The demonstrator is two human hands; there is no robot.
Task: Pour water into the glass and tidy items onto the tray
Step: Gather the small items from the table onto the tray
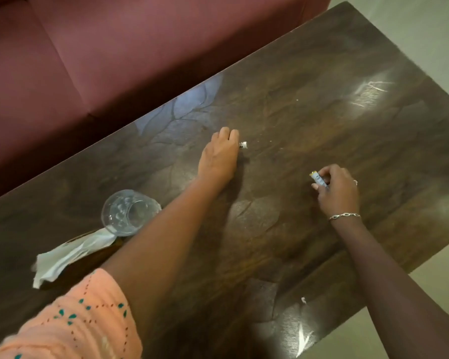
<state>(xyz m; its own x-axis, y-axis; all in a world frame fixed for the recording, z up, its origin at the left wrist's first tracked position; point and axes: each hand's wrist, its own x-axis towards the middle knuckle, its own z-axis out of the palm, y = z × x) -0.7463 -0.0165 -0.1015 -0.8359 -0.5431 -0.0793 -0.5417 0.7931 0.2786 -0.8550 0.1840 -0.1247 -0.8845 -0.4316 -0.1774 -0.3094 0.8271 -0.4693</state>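
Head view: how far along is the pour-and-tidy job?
Done: nothing sure; the glass stands by the napkin, water level unreadable. In hand: the right hand pinches a small tube; the left hand is on a small white item on the table, grip unclear. Left: both items onto the tray, which I can't make out.

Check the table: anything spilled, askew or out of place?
No spill shows. A crumpled white tissue trails untidily from the foot of the glass at the left end of the table; whether it is pinned under it I cannot tell. A small white scrap lies loose near the near edge.
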